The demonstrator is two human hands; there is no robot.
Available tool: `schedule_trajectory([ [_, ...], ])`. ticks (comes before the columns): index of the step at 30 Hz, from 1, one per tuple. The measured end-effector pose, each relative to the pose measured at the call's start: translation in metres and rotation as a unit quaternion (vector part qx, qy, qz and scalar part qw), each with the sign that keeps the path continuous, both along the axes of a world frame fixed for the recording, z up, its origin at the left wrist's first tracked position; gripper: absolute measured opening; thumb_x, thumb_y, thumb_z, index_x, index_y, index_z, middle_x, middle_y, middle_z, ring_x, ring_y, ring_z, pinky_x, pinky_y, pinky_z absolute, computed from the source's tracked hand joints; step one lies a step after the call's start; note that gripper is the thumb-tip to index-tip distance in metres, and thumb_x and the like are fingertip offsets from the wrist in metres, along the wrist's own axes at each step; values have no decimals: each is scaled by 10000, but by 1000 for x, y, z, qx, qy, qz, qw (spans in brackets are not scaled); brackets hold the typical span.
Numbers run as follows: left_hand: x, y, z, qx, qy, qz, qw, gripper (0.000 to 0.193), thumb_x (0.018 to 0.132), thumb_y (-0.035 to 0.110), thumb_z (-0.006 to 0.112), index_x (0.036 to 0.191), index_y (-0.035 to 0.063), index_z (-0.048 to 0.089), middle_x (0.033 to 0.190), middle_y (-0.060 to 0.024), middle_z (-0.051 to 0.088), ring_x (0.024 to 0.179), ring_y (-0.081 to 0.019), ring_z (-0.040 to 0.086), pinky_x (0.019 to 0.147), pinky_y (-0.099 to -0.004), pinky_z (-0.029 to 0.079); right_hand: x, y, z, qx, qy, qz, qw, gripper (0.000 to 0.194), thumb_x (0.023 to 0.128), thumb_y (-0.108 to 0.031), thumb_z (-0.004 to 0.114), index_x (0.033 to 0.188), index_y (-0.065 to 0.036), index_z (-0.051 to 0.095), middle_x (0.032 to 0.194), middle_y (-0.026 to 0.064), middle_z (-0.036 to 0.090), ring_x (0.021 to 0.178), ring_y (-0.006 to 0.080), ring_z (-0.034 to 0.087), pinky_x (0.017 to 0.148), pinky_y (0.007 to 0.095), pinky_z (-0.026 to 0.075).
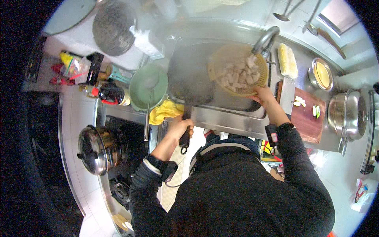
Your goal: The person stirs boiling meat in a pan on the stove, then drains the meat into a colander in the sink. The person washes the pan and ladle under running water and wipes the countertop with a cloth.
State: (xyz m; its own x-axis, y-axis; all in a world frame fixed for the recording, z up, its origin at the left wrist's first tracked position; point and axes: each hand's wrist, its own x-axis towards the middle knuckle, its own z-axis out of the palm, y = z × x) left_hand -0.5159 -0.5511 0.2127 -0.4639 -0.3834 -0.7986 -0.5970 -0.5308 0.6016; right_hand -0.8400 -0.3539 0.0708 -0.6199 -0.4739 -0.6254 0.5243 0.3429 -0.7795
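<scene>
My left hand [179, 129] is closed around the black handle [185, 136] of a dark pan [191, 86], whose body is over the left part of the stainless-steel sink [231, 118]. Steam blurs the pan, so its contents cannot be made out. At the near rim of a yellow plastic colander [263, 79], my right hand [264, 96] grips the edge. Pale greyish cut chunks [241, 74], which look like meat, lie inside it. The curved metal faucet [268, 37] stands at the colander's far right edge.
Left of the sink are a green basin [139, 91] with a ladle [150, 100] across it, a yellow cloth [167, 111] and a sauce bottle [111, 94]. A lidded pot [97, 151] sits on the stove. To the right lie a cutting board [306, 127] and a steel pot [343, 114].
</scene>
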Motion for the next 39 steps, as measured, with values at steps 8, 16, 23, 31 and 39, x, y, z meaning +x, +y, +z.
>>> schedule_trajectory([
  [8,3,2,-49,170,95,74,978,87,805,58,560,798,27,480,648,-44,517,485,-136,521,419,-297,452,18,-13,53,-2,-51,-65,997,307,948,-65,412,1215,85,440,1042,254,627,821,317,691,578,312,616],
  [16,-20,13,-117,324,238,46,914,151,834,126,543,710,59,489,612,-17,506,505,-110,485,495,-253,452,32,-17,61,30,-44,-39,998,320,948,-58,387,1239,67,433,1041,239,636,781,311,693,556,304,612],
  [23,-66,55,-157,438,256,57,860,179,841,126,531,681,62,482,611,-32,493,512,-131,490,509,-279,464,57,-51,111,0,-15,-4,1000,350,949,-38,351,1255,133,372,1046,283,619,789,321,693,587,292,615],
  [31,-87,87,-146,299,209,-124,923,307,915,359,564,846,60,551,676,-79,582,586,-239,612,512,-410,518,95,-110,145,-32,-14,67,997,354,941,-19,378,1241,168,379,1075,302,603,850,341,682,671,319,612],
  [39,25,21,-159,182,311,-26,932,552,942,470,476,1302,52,435,1265,-161,522,1061,-311,592,898,-478,491,124,-174,144,-72,20,149,986,351,939,-62,428,1266,65,432,1099,226,619,888,296,677,721,329,603],
])
